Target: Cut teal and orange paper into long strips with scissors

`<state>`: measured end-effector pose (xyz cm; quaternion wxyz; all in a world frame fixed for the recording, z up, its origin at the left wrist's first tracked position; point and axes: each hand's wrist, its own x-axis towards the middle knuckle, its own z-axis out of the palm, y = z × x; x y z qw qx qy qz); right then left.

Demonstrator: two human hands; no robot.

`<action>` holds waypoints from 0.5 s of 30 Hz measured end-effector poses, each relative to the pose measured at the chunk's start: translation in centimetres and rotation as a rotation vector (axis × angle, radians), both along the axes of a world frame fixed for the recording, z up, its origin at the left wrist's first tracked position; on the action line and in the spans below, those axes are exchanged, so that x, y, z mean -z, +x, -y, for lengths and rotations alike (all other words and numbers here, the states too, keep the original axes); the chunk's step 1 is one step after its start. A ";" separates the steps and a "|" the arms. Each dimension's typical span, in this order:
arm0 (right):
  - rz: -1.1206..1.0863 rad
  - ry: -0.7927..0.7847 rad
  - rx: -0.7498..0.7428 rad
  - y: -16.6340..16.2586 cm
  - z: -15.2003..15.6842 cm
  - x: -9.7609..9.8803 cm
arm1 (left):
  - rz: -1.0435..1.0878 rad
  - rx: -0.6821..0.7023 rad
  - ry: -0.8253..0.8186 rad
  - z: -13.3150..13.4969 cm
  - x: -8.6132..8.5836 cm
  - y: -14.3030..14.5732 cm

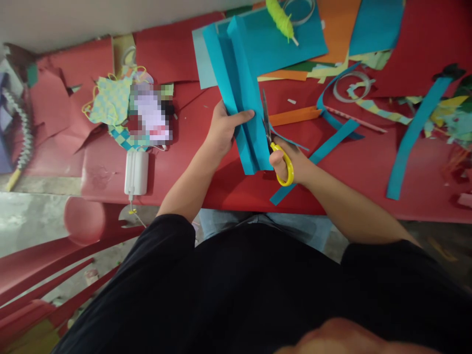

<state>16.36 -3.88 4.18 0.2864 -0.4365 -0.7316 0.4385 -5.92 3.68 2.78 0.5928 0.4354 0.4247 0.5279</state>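
My left hand grips a folded sheet of blue paper, thumb on top and fingers beneath. Lengthwise creases run along the sheet, which tilts up and away from me. In my right hand is a pair of scissors with yellow handles, my thumb through one loop. Its blades are parted at the right edge of the sheet, near the lower end. A thin blue sliver curls off beside the blades. Beneath my right hand, a cut blue strip lies on the red table.
A white power bank and a checkered woven pouch lie at left. Behind are a larger blue sheet, a yellow-green yarn bundle and a tape roll. Another blue strip lies right; a red chair stands lower left.
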 end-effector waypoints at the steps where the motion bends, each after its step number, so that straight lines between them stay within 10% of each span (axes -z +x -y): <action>1: 0.018 0.059 0.011 0.0 0.0 0.1 | 0.013 0.011 0.000 0.1 0.0 0.1; 15: -0.049 0.113 0.118 -0.8 0.1 0.0 | 0.014 0.039 -0.047 1.0 0.2 1.2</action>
